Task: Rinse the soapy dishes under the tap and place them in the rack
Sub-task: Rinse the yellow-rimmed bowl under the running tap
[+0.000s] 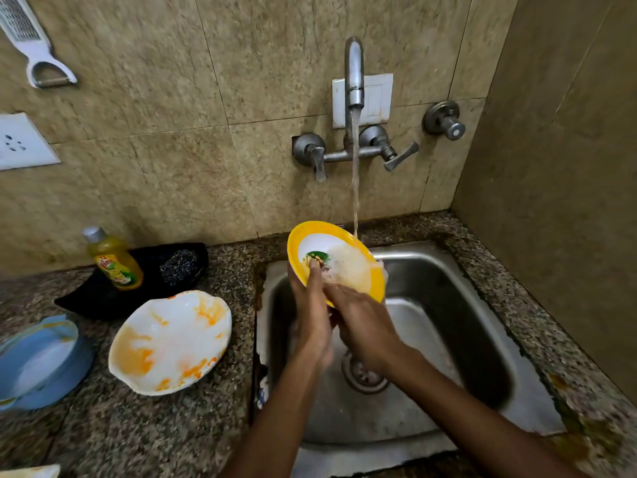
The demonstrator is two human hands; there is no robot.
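The yellow-rimmed plate (336,260) is tilted up over the steel sink (448,322), white in the middle with a green and brown print that's half buried under foam. Water from the tap (354,74) lands right on its top edge. The left hand (310,312) is grasping the plate's lower left rim, thumb pressed on the face, the other fingers behind it and out of sight. The right hand (362,319) lies across the lower part of the plate; its fingers are blurred, so I can't tell whether they're gripping. On the worktop (206,426) to the left sits a white bowl (170,343) smeared with orange, and a blue plate (41,360) is cut off by the frame edge.
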